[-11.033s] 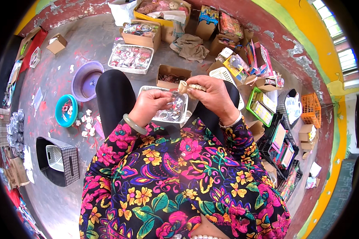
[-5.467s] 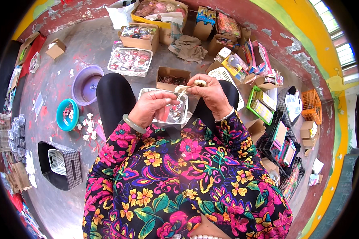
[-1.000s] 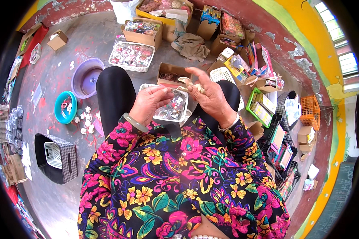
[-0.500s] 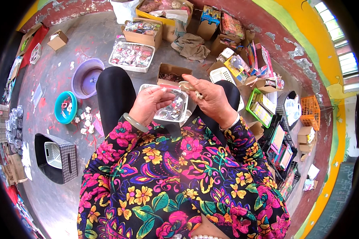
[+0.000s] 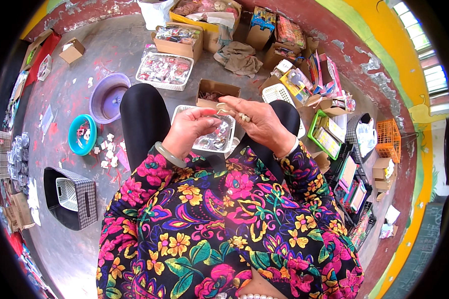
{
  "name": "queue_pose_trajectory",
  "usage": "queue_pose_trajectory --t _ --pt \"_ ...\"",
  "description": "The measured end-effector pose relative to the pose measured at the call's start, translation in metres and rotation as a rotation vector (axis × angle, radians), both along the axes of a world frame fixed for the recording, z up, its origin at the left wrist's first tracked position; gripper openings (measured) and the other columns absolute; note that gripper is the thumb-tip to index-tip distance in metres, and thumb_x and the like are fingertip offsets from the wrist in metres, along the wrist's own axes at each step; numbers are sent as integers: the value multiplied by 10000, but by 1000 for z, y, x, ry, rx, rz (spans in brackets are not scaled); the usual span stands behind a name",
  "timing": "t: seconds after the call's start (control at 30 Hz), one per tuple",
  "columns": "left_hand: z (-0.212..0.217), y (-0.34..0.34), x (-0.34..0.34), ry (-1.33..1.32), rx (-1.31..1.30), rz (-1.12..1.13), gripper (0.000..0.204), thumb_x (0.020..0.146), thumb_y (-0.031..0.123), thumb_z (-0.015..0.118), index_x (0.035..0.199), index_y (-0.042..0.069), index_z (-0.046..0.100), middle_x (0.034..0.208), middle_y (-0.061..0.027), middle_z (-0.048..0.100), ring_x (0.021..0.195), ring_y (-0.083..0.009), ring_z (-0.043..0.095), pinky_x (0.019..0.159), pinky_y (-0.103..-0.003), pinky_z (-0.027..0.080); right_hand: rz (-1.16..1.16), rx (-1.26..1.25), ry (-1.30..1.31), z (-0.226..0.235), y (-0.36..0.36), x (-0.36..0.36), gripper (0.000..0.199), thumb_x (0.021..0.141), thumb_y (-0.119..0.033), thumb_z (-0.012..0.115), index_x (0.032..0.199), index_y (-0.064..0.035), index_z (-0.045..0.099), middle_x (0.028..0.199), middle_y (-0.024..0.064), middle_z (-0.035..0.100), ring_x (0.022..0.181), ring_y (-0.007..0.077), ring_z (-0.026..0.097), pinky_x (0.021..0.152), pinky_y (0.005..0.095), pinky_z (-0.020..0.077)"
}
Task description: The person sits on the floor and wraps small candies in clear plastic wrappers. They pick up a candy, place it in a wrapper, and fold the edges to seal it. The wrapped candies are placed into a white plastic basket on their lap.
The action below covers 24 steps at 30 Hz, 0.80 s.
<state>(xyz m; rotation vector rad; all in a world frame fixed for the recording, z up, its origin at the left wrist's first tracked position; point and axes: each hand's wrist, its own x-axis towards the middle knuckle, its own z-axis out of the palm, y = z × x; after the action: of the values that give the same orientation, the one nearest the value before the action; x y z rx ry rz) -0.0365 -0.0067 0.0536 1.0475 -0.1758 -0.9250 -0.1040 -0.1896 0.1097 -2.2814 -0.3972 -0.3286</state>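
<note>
Above a white basket (image 5: 229, 145) of small wrapped items between my knees, my two hands are close together. My left hand (image 5: 189, 130) is closed in a pinch, its fingertips near those of my right; what it holds is too small to make out. My right hand (image 5: 264, 124) is also closed, palm turned inward, with a thin pale looped piece (image 5: 224, 108) at its fingertips. Cream-coloured lumps (image 5: 244, 117), perhaps a ring, show at its fingers. A pale bangle (image 5: 169, 155) circles my left wrist.
Ahead are an open cardboard box (image 5: 217, 92) and a white basket of packets (image 5: 165, 72). At left stand a purple basin (image 5: 99, 102) and a teal basin (image 5: 74, 137) beside white scraps. A green basket (image 5: 318, 137) and black crates (image 5: 356, 174) stand at right.
The reddish strip between my hands no longer shows. My right hand has shifted slightly left and its fingers have straightened; my left fingertips have drawn closer together.
</note>
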Motion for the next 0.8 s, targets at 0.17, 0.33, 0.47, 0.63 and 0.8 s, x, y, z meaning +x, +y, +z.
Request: queue_pose_trajectory --t 0.17,0.33,0.47,0.63,0.8 --pt "1 2 -2 -42 -10 -12 230 852 22 552 1080 -1 540 1010 -86 620 891 -136 615 788 -254 506 -97 122 287 15 6 -2 189 854 -136 569 1034 -84 547 898 123 619 857 327 604 695 329 474" --pt "12 1 -4 -30 -12 -17 258 854 38 564 1106 5 525 1015 -89 621 905 -144 617 779 -256 508 3 192 161 5 2 1 194 837 -84 589 1028 -76 554 908 108 615 820 259 615 701 283 464" --pt "13 1 -4 -70 -78 -33 274 867 61 559 1132 4 513 1018 -91 619 930 -158 613 789 -266 510 3 208 165 0 2 3 190 840 -79 590 1029 -72 570 898 90 614 802 208 608 710 270 461" --pt "8 2 -5 -50 -124 -3 317 893 66 515 1202 4 477 1066 -97 597 988 -173 592 790 -289 520 39 308 255 2 -1 3 201 860 -122 588 1033 -22 580 926 51 606 849 114 555 749 238 436" --pt "15 2 -5 -17 -120 5 331 903 72 495 1226 9 463 1097 -94 581 996 -170 584 720 -271 541 12 353 336 3 -3 1 195 853 -96 590 1029 -15 579 924 43 613 871 98 548 773 239 439"
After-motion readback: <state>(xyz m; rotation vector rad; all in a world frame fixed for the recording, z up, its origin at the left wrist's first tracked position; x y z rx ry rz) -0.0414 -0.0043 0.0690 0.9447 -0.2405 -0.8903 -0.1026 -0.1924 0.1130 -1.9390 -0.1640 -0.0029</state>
